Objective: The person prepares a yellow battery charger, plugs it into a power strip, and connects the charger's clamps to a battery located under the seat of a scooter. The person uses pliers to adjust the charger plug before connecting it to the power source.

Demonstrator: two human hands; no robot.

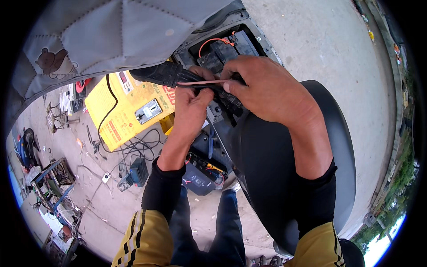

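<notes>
My left hand (pixel 192 108) grips a bundle of black cables (pixel 191 77) coming out of a black sheath (pixel 156 73). Between the thumb and fingers of my right hand (pixel 267 88) is the end part of a thin pinkish-red wire (pixel 200 82), stretched across from the sheath. Black connectors (pixel 233 103) hang below the right fingers. Just beyond the hands, an open compartment of an electric scooter holds dark batteries (pixel 238 45), with an orange-red lead (pixel 211 40) on their tops. My fingers hide part of the batteries and cables.
A grey quilted apron (pixel 110 30) overhangs the upper left. The black scooter seat (pixel 267 173) lies under my right arm. Left stand a yellow charging box (pixel 130 113) with writing, tangled black cords (pixel 143 142) and a charger (pixel 138 172). An open tool case (pixel 200 180) sits near my feet.
</notes>
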